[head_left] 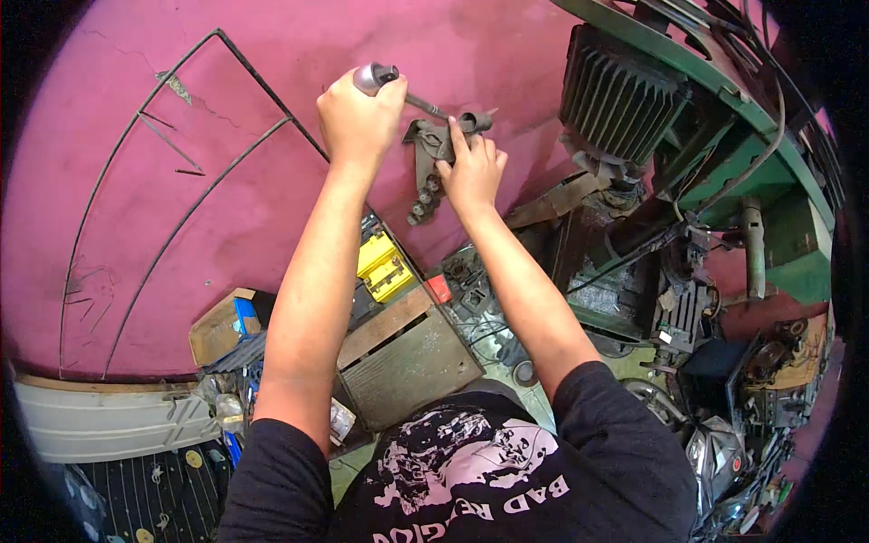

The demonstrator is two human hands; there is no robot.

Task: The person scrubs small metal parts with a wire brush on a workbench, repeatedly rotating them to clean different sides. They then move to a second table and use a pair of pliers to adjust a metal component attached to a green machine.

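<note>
My left hand (359,118), arm stretched up and forward, is closed around a tool with a rounded silver head (367,79). Its thin metal shaft (425,106) slants down to the right. At the shaft's far end is a dirty grey metal bracket (425,156) with a short round tube (472,121) at its top and several knobby pieces down its lower end. My right hand (474,174) grips the bracket's right side; its index finger reaches up beside the shaft tip, while the other fingers curl over the metal. The exact contact between tip and bracket is hidden.
A green machine frame with a finned motor (623,95) stands at the right. Below my forearms lie a yellow battery-like box (385,269) and a wooden-edged metal panel (412,371). A bent thin rod frame (190,213) is against the pink wall at the left. Metal parts crowd the lower right.
</note>
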